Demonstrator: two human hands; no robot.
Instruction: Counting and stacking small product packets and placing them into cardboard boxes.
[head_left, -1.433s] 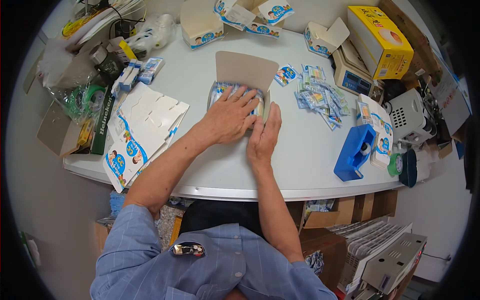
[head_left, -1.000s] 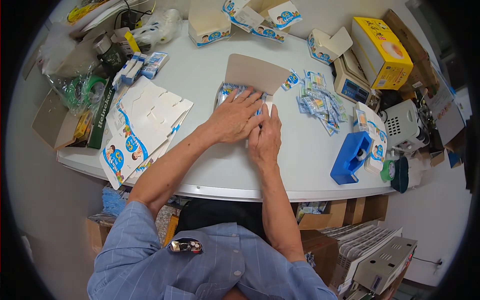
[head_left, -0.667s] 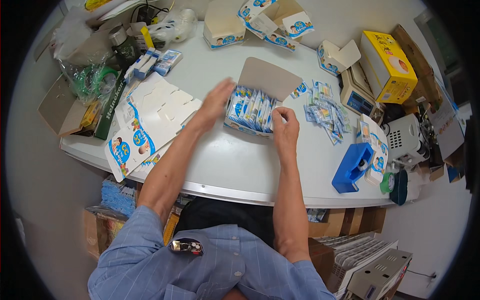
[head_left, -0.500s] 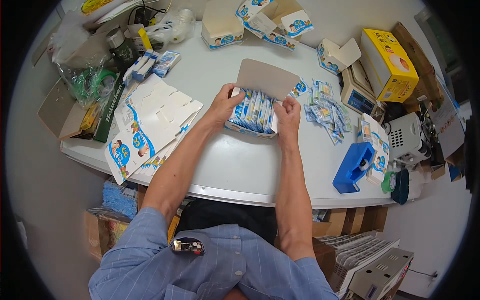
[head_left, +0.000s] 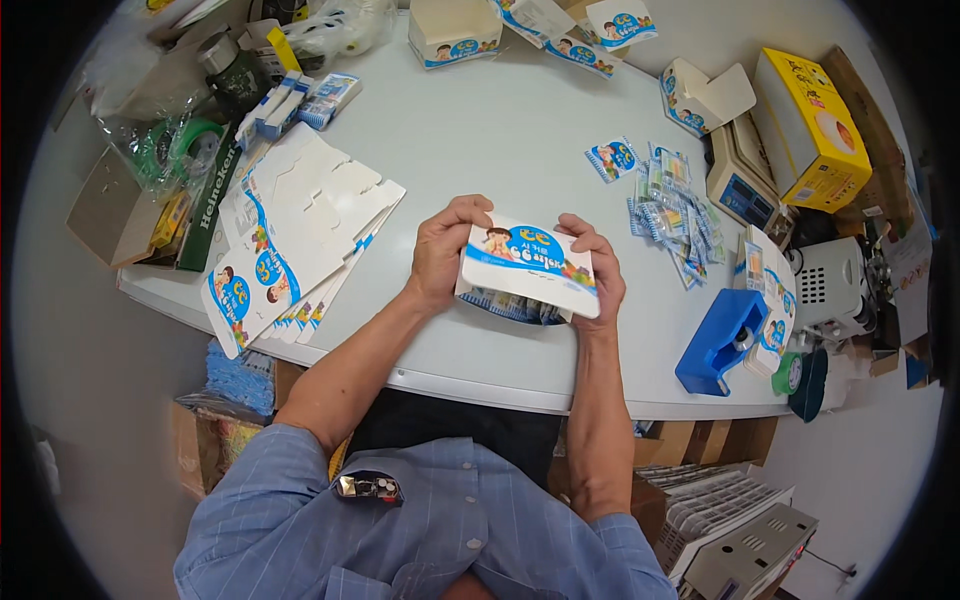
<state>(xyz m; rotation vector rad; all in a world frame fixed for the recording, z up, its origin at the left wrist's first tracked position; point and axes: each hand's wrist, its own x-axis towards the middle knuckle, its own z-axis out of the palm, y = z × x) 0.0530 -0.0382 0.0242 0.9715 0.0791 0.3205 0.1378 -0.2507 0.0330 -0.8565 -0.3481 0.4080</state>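
A white and blue printed carton (head_left: pixel 530 265) is held above the near middle of the white table. Its lid flap is folded over toward me and not pressed flat; a row of small blue-white sachets (head_left: pixel 515 305) shows in the gap beneath it. My left hand (head_left: pixel 445 248) grips the carton's left side, fingers curled over the top corner. On the opposite side, my right hand (head_left: pixel 597 265) is closed around the carton, with its fingers on the lid's upper right edge. A loose sachet (head_left: pixel 613 158) lies beyond, beside a pile of sachets (head_left: pixel 675 210).
Flat unfolded cartons (head_left: pixel 300 230) are stacked at left. A blue tape dispenser (head_left: pixel 722 342) stands right, near a scale (head_left: pixel 742 180) and a yellow box (head_left: pixel 815 130). Open cartons (head_left: pixel 455 35) line the back. The table's front edge (head_left: pixel 480 393) runs close to me.
The carton's lid has swung from upright down over the sachets toward me. Both hands have come nearer with the carton, and their fingers have shifted onto its top edge.
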